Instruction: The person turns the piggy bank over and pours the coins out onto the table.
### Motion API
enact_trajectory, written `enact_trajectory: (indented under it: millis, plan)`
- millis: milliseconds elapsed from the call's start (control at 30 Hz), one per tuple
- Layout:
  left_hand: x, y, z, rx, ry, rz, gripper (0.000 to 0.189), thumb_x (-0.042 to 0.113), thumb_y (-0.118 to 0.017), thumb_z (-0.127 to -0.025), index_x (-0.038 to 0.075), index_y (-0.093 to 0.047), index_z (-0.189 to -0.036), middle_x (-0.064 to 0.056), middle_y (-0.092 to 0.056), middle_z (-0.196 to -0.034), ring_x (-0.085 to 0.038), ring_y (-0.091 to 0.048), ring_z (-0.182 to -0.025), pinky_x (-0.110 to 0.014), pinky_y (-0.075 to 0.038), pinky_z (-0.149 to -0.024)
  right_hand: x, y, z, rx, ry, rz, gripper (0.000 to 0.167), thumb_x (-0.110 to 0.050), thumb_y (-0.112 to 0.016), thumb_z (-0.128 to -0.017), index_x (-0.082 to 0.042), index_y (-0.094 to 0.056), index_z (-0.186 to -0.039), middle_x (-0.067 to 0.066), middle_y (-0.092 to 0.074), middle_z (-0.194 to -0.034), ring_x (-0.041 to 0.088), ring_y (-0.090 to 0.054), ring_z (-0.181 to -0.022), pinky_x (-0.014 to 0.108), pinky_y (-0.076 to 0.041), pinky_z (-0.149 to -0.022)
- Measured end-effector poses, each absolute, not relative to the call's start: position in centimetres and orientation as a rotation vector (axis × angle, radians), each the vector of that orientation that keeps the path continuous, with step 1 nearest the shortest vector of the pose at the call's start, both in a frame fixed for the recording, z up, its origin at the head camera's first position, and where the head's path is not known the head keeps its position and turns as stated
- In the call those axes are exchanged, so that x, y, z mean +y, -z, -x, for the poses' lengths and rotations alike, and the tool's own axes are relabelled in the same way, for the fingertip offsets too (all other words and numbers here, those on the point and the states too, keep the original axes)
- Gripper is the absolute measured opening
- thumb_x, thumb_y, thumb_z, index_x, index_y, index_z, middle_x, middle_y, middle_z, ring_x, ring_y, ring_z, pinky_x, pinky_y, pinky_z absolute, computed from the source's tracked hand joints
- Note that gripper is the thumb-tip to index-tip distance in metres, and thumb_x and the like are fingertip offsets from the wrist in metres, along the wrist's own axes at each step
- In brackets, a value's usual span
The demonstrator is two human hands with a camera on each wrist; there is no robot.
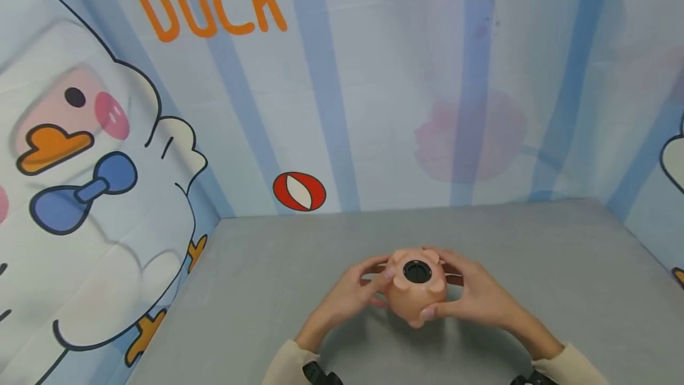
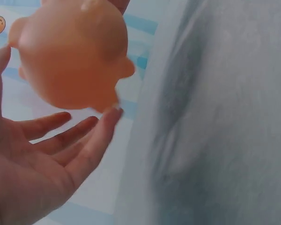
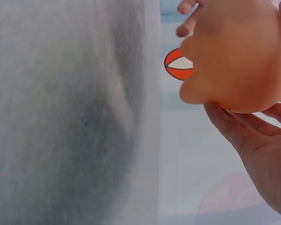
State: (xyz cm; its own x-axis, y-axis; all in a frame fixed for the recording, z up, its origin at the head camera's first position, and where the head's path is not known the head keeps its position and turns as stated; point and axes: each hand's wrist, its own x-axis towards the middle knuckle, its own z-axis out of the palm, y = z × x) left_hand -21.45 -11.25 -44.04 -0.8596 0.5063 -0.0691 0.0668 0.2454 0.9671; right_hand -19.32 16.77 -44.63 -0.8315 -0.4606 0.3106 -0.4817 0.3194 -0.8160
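A striped backdrop (image 1: 385, 106) is standing at the grey table's (image 1: 288, 260) far edge. Over the table's middle, the left hand (image 1: 351, 293) and right hand (image 1: 479, 293) are gripping a pink toy (image 1: 411, 299) between them, its black disc (image 1: 417, 272) facing up.

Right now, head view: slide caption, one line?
Left hand and right hand hold a rounded peach object with a black circular part, patterned backdrop behind.

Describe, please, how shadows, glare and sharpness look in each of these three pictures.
Head view: fairly sharp, with soft-edged shadows on the grey tabletop beneath the left hand and right hand; left wrist view: hazy, the peach figure bearing a pale highlight near the top edge, the tabletop blurred; right wrist view: tabletop blurred, while the printed ball shows a clearer outline.
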Motion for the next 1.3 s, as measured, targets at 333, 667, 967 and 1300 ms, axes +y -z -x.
enact_trajectory:
  millis: [333, 667, 967, 1300]
  plan:
    - [-12.1, 43.9, 21.0, 2.318, -1.513, -0.696, 0.071, 0.050, -0.075, -0.096, 0.028, -0.047, -0.158, -0.005, -0.060, -0.152, -0.025, -0.067, -0.129, -0.034, -0.061, -0.104, 17.0, 45.0, 19.7, -2.586, -1.743, -0.934, 0.077, -0.018, -0.082, -0.093, -0.005, -0.044, -0.159, 0.023, -0.059, -0.150, 0.007, -0.071, -0.119, 0.032, -0.064, -0.094]
    - [-11.5, 44.1, 20.7, 2.215, -1.581, -0.752, 0.080, 0.041, -0.087, -0.087, 0.034, -0.048, -0.156, 0.006, -0.059, -0.154, -0.013, -0.066, -0.132, -0.027, -0.058, -0.106, 16.6, 45.3, 19.8, -2.607, -1.831, -0.941, 0.075, -0.017, -0.078, -0.096, -0.001, -0.042, -0.159, 0.027, -0.056, -0.151, 0.002, -0.070, -0.118, 0.029, -0.063, -0.095]
    - [-11.2, 44.2, 20.4, 2.235, -1.653, -0.795, 0.073, 0.038, -0.090, -0.085, 0.036, -0.057, -0.149, 0.006, -0.066, -0.146, -0.010, -0.071, -0.123, -0.027, -0.061, -0.101, 16.5, 44.9, 19.5, -2.634, -1.837, -0.940, 0.078, -0.020, -0.077, -0.098, -0.002, -0.037, -0.162, 0.026, -0.051, -0.157, 0.000, -0.066, -0.124, 0.028, -0.062, -0.099]
    - [-11.9, 44.3, 20.5, 2.282, -1.682, -0.829, 0.069, 0.040, -0.089, -0.086, 0.031, -0.061, -0.147, 0.000, -0.071, -0.140, -0.011, -0.075, -0.115, -0.025, -0.064, -0.094, 15.6, 44.6, 18.5, -2.664, -1.809, -0.882, 0.089, -0.025, -0.078, -0.097, -0.006, -0.026, -0.167, 0.026, -0.037, -0.166, 0.050, -0.051, -0.143, 0.037, -0.060, -0.106]
